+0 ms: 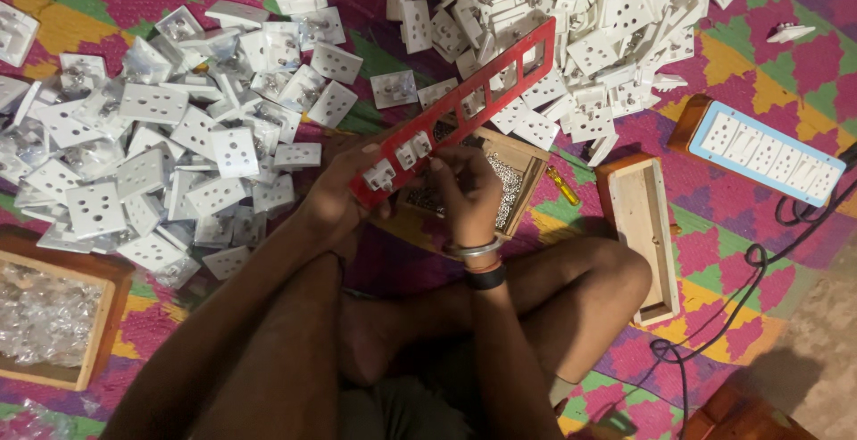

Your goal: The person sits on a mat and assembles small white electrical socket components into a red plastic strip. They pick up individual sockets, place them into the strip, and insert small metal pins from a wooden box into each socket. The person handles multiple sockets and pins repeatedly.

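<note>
Mat (786, 47) in pink, green and yellow covers the floor, with white socket modules heaped at far left (170, 154) and far right (571, 20). A long red frame (482, 92) slants from near left to far right above a wooden box of small screws (513, 181). The left hand (344, 190) grips the frame's near end, where two white sockets (397, 161) sit; the right hand (469, 190) is closed, fingertips pressing the frame beside them. An empty wooden box (643, 235) lies right.

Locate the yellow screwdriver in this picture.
The yellow screwdriver lies on the mat right of centre, between the wooden box of screws and the empty wooden box.
</note>
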